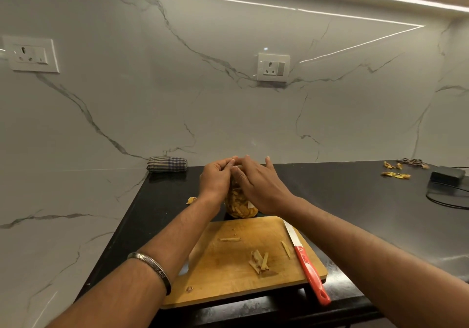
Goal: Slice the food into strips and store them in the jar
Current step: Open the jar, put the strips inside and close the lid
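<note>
A clear jar [240,207] packed with yellow food strips stands on the black counter just behind the wooden cutting board [228,277]. My left hand [215,178] wraps the jar's left side near the top. My right hand [256,183] lies over the jar's mouth and right side, fingers bent; the rim and whatever covers it are hidden. A few loose strips [260,261] lie on the board, one more strip [229,239] further back. A red-handled knife [308,268] rests along the board's right edge, blade pointing away.
A folded checked cloth [167,164] sits against the marble wall at the back left. Peel scraps [396,170] lie at the back right, near a black box with a cable [448,175]. One small scrap [190,200] lies left of the jar. The counter's left edge meets the wall.
</note>
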